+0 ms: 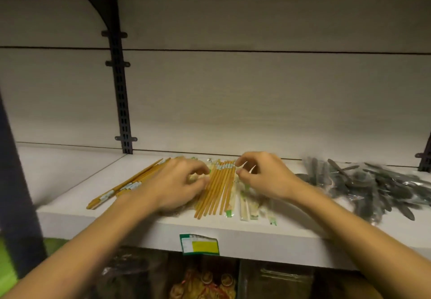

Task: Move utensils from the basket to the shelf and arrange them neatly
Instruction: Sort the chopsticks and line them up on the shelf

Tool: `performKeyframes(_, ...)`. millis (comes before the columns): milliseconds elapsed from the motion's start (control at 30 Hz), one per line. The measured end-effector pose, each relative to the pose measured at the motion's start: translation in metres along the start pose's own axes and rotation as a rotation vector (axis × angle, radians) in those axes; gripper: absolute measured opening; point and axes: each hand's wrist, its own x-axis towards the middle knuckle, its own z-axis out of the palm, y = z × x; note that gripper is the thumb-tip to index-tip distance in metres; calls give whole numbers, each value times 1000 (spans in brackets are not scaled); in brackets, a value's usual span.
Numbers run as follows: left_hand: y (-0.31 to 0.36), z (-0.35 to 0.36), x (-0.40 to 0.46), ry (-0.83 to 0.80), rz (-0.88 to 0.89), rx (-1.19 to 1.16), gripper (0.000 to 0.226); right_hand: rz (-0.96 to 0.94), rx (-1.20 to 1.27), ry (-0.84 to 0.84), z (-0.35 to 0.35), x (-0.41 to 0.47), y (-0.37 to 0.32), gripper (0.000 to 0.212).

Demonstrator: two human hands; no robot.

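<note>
A person tidies wooden chopsticks lying on the white shelf, between both hands: left hand curled against the bundle, right hand curled, apparently pinching a wrapped pair. Next, likely, squaring the splayed sticks beyond the left hand.

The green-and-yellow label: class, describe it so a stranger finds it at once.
Start at the white shelf holding chopsticks. Look down its front edge, just below them. The label is the only sticker there, green-bordered with a yellow block.
</note>
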Motion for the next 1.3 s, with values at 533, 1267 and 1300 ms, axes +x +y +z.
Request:
performKeyframes(533, -71, -27, -31, -89, 39, 62, 34, 1, -176, -147, 64, 9, -78, 20)
performKeyframes(1267, -86, -29, -31, -128, -7, -20, 17, 218, -224, -216, 72, 5, -116, 25)
performKeyframes(1300, -86, -29, -31, -119, -6, -18, 18, 216, -232, -221, 72, 4, -117, 27)
